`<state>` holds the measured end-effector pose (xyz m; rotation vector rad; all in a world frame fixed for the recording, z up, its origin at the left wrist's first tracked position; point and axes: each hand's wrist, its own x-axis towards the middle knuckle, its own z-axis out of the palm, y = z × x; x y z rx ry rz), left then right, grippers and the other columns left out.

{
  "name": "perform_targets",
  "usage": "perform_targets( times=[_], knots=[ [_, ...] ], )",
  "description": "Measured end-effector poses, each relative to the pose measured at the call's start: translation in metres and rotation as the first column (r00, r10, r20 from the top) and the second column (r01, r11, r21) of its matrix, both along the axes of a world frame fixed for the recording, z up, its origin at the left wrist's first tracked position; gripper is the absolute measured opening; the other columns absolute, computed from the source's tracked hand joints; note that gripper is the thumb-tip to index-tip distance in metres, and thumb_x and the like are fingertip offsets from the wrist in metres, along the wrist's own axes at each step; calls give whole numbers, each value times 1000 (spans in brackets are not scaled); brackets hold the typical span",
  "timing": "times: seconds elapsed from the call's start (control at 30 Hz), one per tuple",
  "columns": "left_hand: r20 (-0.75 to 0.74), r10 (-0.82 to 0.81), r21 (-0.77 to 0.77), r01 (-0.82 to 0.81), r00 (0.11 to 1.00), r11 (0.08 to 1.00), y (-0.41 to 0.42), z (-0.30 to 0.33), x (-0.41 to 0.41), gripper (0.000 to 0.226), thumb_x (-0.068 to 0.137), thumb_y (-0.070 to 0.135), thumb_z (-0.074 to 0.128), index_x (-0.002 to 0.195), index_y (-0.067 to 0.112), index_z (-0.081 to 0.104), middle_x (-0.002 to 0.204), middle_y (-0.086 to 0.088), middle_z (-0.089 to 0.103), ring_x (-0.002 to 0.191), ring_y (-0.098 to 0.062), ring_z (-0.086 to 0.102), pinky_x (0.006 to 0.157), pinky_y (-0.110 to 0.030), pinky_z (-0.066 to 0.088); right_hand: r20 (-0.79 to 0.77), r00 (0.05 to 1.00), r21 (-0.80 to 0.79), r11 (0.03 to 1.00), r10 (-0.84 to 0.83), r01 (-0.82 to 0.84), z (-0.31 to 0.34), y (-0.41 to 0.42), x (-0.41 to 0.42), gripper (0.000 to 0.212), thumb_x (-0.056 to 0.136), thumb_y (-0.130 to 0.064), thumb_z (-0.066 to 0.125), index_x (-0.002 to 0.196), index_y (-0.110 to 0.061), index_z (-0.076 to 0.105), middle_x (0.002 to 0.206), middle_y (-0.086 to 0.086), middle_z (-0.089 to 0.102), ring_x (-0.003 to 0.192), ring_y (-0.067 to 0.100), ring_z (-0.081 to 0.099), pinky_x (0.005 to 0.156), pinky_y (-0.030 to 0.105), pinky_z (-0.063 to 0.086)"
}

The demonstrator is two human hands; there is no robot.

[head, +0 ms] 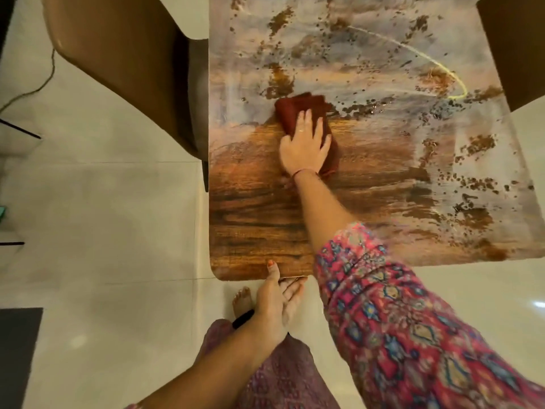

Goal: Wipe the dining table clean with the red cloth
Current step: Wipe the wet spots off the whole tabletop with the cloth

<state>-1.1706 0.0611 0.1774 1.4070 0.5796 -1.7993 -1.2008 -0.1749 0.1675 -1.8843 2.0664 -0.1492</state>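
Observation:
The wooden dining table (253,231) fills the upper right. A pale, dusty film with brown specks and a yellowish streak covers its far and right parts. Its near left part shows bare, glossy wood grain. The folded red cloth (298,109) lies on the table at the border between the bare wood and the film. My right hand (303,146) presses flat on the cloth, fingers spread and pointing away from me. My left hand (275,299) grips the table's near edge, thumb on top and fingers underneath.
A brown chair (124,63) stands against the table's left side. Another chair's corner (513,45) shows at the upper right. Pale floor tiles surround the table, with a thin cable (44,81) at left and a dark mat (17,355) at lower left. My bare foot (241,299) stands below the table edge.

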Motion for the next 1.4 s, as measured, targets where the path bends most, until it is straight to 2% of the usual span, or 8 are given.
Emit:
perform_targets(
  times=[0.13, 0.23, 0.47, 0.57, 0.73, 0.93, 1.2, 1.4],
  knots=[
    [-25, -12, -12, 12, 1000, 1000, 2, -5, 2, 47, 97, 42, 40, 101, -1, 58, 100, -16, 68, 107, -28, 60, 88, -33, 44, 15, 655, -49, 655, 756, -754, -12, 81, 2, 65, 88, -34, 41, 150, -27, 24, 158, -7, 22, 146, 17, 13, 119, 43, 4],
    [-27, -41, -13, 41, 999, 999, 3, -2, 5, 45, 95, 43, 42, 98, 2, 59, 102, -18, 67, 92, -25, 63, 73, -30, 50, 58, 359, 0, 360, 932, -933, -10, 71, -41, 62, 91, -34, 41, 150, -31, 22, 158, -9, 21, 147, 14, 10, 115, 33, -3],
    [-30, -60, -5, 60, 998, 998, 0, -1, 6, 57, 98, 44, 35, 127, -4, 46, 137, -25, 49, 128, -35, 46, 108, -40, 36, -24, 981, -24, 981, 194, -195, -5, -20, 18, 60, 94, -36, 38, 151, -27, 21, 159, -10, 14, 147, 16, 9, 118, 44, 9],
    [-14, -25, 23, 25, 1000, 999, 1, -4, 6, 54, 98, 42, 37, 127, -3, 45, 138, -29, 43, 133, -38, 37, 109, -41, 35, 25, 883, -38, 884, 468, -467, -6, 12, 54, 61, 91, -34, 40, 150, -27, 25, 158, -8, 20, 146, 17, 14, 118, 46, 10],
    [-34, -44, -26, 43, 998, 999, 5, -7, 9, 42, 97, 42, 39, 104, 3, 54, 134, -23, 51, 124, -33, 50, 97, -35, 39, 76, 367, 1, 368, 927, -930, -8, 71, 14, 59, 92, -35, 37, 150, -31, 23, 157, -11, 22, 147, 13, 12, 116, 36, 2],
    [-10, -100, -31, 99, 995, 995, 3, -4, 10, 44, 97, 42, 41, 115, 4, 56, 133, -30, 49, 126, -37, 47, 106, -43, 40, 18, 901, 24, 901, 433, -433, 4, -21, 52, 58, 96, -33, 38, 151, -29, 21, 159, -11, 15, 147, 13, 9, 119, 43, 8],
    [-13, -63, -15, 63, 998, 998, 6, -6, 5, 53, 98, 41, 38, 126, -1, 53, 113, -17, 64, 92, -23, 64, 94, -36, 42, 10, 545, -32, 545, 838, -838, -13, 142, -44, 68, 85, -34, 40, 150, -32, 22, 157, -12, 21, 147, 11, 11, 114, 36, 6],
    [-24, 17, -38, -18, 1000, 999, 7, 5, -15, 34, 94, 31, 54, 118, 7, 54, 111, -17, 63, 89, -24, 64, 84, -34, 52, -34, 997, -50, 996, 68, -70, -1, 95, -199, 67, 82, -35, 37, 148, -26, 29, 157, -5, 25, 146, 18, 18, 115, 49, 17]
  ],
)
